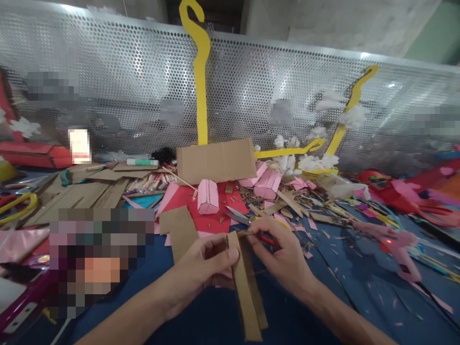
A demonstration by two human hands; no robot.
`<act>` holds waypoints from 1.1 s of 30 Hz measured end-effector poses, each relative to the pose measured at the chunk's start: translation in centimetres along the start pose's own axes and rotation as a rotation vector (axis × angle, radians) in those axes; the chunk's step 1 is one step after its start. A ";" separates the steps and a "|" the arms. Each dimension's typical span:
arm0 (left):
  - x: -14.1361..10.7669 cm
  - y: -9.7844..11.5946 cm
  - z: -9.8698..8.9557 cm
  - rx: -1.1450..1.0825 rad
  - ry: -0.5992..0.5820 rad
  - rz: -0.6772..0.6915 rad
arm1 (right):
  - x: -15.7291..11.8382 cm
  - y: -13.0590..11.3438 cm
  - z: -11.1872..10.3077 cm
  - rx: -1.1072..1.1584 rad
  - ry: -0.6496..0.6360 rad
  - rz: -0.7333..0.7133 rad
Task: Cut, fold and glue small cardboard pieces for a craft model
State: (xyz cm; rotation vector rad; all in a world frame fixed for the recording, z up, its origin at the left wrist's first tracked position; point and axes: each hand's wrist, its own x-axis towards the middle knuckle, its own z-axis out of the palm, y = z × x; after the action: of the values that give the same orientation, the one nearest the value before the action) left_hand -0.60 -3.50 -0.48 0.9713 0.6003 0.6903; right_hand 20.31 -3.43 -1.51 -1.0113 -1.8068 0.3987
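Note:
My left hand (212, 261) grips a long cardboard strip (245, 292) near its top end, the thumb flat on its face. A second brown layer shows behind the strip, to its right. My right hand (275, 251) is closed in a pinch at a thin brown edge beside the strip's top; whether that edge belongs to the strip I cannot tell. Just beyond the right hand lie scissors (237, 215) with open blades. A flat cardboard piece (179, 230) lies beyond my left hand, near a small pink folded paper box (208, 197) on red paper (221, 220).
A cardboard box (217, 160) with a tall yellow hook-shaped piece (201, 86) stands before a perforated metal panel (237, 86). At right lies a pink glue gun (393, 244), its light lit. Cardboard sheets (79, 194) pile up at left; scraps litter the blue table (305, 316).

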 end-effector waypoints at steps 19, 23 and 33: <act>0.3 -0.2 -0.6 0.185 -0.003 0.035 | -0.3 -0.7 -0.2 -0.017 0.058 -0.169; 0.3 -0.2 -0.9 0.231 0.026 0.027 | -0.3 -0.6 0.0 0.002 0.065 -0.192; 0.9 -1.3 -1.9 0.265 0.002 0.054 | -0.3 -1.5 -0.4 0.005 0.036 -0.233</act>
State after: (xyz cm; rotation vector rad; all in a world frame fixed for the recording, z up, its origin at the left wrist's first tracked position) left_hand -1.05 -2.36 -2.59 1.2360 0.6808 0.6703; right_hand 19.98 -4.61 -0.50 -0.7884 -1.8652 0.2402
